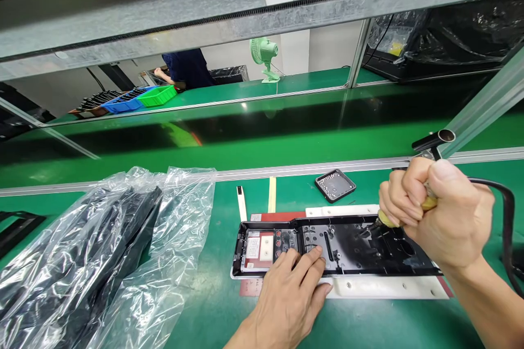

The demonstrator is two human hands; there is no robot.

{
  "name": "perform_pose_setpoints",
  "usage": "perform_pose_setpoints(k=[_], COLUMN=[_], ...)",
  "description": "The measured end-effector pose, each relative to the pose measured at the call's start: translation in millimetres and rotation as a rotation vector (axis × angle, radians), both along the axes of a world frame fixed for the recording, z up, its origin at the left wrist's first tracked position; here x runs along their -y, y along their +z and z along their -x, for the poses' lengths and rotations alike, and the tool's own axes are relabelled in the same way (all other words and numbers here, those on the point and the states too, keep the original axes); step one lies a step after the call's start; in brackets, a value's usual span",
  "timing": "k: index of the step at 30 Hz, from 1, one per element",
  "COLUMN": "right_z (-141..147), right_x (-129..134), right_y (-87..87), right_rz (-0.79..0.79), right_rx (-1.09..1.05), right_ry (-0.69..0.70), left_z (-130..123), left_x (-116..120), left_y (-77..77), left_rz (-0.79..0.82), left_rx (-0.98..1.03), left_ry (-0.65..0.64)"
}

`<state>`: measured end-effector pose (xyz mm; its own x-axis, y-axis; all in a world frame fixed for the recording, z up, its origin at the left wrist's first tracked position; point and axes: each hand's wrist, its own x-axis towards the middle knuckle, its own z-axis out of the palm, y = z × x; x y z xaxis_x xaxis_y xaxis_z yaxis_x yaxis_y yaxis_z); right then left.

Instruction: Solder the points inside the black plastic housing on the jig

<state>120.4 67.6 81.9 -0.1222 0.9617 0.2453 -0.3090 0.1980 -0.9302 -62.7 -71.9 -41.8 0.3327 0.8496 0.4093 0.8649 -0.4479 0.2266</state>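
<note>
A long black plastic housing [360,245] lies open side up in a fixture with white strips [376,287] on a red base. My left hand [289,297] rests on its near edge, fingers spread over the left-middle part. In my right hand [436,207] is a yellow-and-black power screwdriver [385,220], gripped in a fist. Its tip points down and left into the housing; whether it touches a screw is too small to tell. A small black tray of screws [334,185] sits behind the housing.
Black parts in clear plastic bags [94,262] lie at the left. A white-handled tool [241,204] is behind the housing. A black cable [507,223] hangs at the right. Beyond the green belt [245,142] are a fan [264,54], bins [158,96] and a person [188,68].
</note>
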Motion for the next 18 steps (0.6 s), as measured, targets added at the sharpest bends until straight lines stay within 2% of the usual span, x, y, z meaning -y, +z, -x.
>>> perform_pose_setpoints(k=[18], right_z=[-7.0], right_x=[-7.2], right_y=[-1.7], right_rz=[-0.067], right_rx=[0.040], right_ry=[0.075], left_z=[-0.5], left_x=[-0.8], left_y=[-1.6], left_rz=[0.008], left_rx=[-0.012], left_ry=[-0.001])
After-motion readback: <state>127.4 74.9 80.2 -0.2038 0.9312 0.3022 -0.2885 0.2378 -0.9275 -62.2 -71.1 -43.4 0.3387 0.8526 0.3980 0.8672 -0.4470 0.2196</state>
